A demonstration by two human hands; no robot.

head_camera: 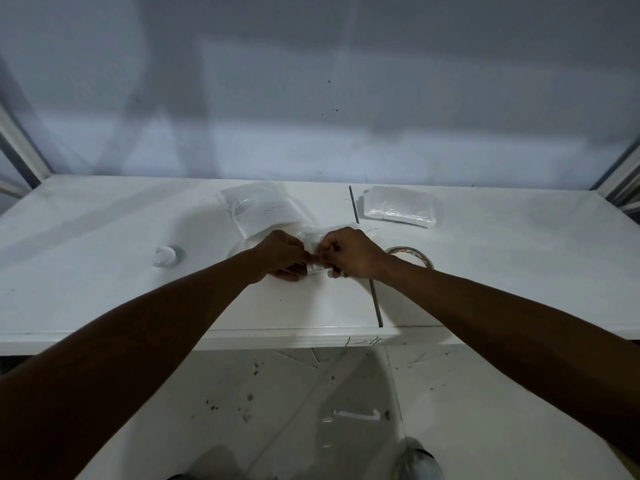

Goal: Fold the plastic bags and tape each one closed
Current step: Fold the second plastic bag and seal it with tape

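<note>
Meeting over the middle of the white bench (104, 271), the left hand (282, 254) and the right hand (349, 252) both have their fingers curled and pinch a folded plastic bag (317, 270) between them, thumbs and fingertips almost touching. The bag is a small clear bundle. Its long axis seems to run left to right from one hand to the other, parallel to the bench's front edge, and most of it is hidden by the knuckles. Whether a strip of tape lies on it I cannot tell. Behind the left hand, toward the wall (311, 98), lies a pile of plastic bags (259, 209), flat and turned slightly askew, with its near corner close to the held bag. A second pile (398, 206) lies farther right, across a dark seam (375, 299) that runs front to back through the bench top. A roll of tape (414, 254) lies flat just beside the right wrist, right of the seam. Well off to the left sits a small clear object (166, 256), too blurred to name. Bare bench surface spreads wide to both sides and between the hands and the front edge. Below that edge is a pale floor (242, 410) flecked with dark spots, and a shoe (419, 459) shows at the bottom.
</note>
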